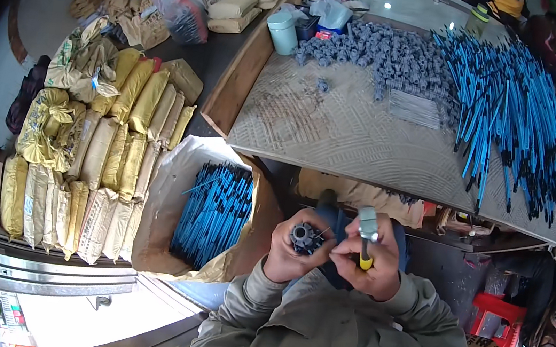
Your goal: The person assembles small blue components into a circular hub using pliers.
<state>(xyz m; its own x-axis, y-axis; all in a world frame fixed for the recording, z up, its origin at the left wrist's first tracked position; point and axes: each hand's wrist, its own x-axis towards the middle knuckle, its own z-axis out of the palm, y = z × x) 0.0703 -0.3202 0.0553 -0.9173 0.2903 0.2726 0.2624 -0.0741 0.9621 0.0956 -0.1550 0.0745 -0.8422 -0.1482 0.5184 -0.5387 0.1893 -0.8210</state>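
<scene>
My left hand (pixel 294 249) is closed around a dark grey round part (pixel 305 237) with a hollow centre and short prongs about its rim. A thin wire-like piece (pixel 320 234) shows at its right side; which part it belongs to I cannot tell. Gripped in my right hand (pixel 378 267) is a hammer (pixel 368 222) with a pale metal head and a yellow and black handle. The right thumb and fingertips come close to the left hand; whether they also pinch something small cannot be made out. Both hands are over my lap, before the table edge.
A table (pixel 283 132) carries a heap of grey plastic parts (pixel 378 50), thin metal rods (pixel 414 109) and blue black-tipped sticks (pixel 511 113). More sticks (pixel 213 214) fill an open sack (pixel 165 201) at my left. Stacked sacks (pixel 94 156) stand farther left; a red stool (pixel 498 322) is at right.
</scene>
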